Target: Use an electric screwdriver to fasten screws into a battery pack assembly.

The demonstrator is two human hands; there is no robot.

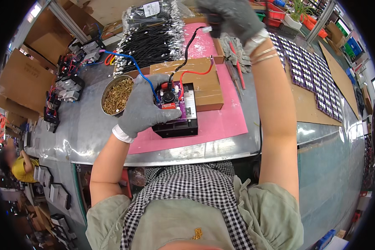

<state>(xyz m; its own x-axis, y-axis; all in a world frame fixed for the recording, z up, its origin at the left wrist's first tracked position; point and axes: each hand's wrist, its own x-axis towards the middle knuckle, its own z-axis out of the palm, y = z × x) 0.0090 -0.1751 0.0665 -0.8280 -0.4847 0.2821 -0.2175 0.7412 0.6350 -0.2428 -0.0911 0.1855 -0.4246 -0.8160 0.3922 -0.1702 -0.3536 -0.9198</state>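
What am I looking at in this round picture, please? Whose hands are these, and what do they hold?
The camera sits on a person's head and looks down, so the edges bend. Both hands wear grey gloves. The left hand rests on a black box with a purple circuit board, lying on a pink mat. The right hand is raised and grips a black wire from the board. Nearby are a round tin of small brass parts and a cardboard box.

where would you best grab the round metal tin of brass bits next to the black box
Probably by the tin's outer wall on its far-left side, coming from the left. It stands upright and open-topped, so gripping the rim risks spilling. The left hand on the black box blocks its right side.
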